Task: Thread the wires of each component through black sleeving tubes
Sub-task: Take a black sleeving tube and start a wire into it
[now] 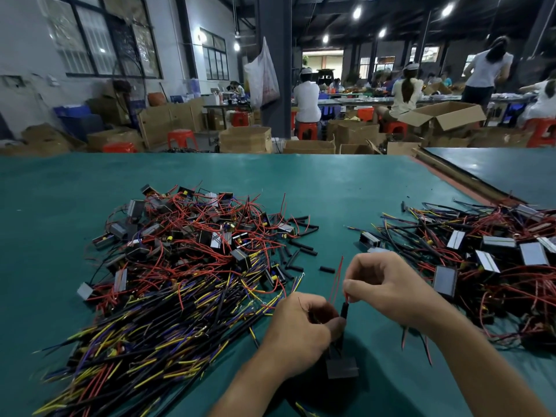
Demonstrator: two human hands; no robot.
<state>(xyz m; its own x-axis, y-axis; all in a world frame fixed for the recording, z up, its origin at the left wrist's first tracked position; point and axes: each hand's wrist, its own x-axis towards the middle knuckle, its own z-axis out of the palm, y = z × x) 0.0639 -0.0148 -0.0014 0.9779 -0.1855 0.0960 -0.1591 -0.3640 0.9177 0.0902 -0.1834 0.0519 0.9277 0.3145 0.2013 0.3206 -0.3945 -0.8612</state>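
My left hand (pixel 304 326) pinches a short black sleeving tube (pixel 344 310), held upright above the green table (pixel 346 188). My right hand (pixel 388 284) pinches thin red wires (pixel 339 272) right at the tube's top end; the wires stick up above my fingers. A dark grey boxy component (pixel 342 368) hangs or lies just below my left hand, blurred. Several loose black tube pieces (pixel 301 252) are scattered on the table beyond my hands.
A big heap of components with red, yellow and blue wires (pixel 186 260) fills the left. A second heap with sleeved wires (pixel 481 260) lies at the right. Behind the table stand cardboard boxes (pixel 245 139), red stools and seated workers.
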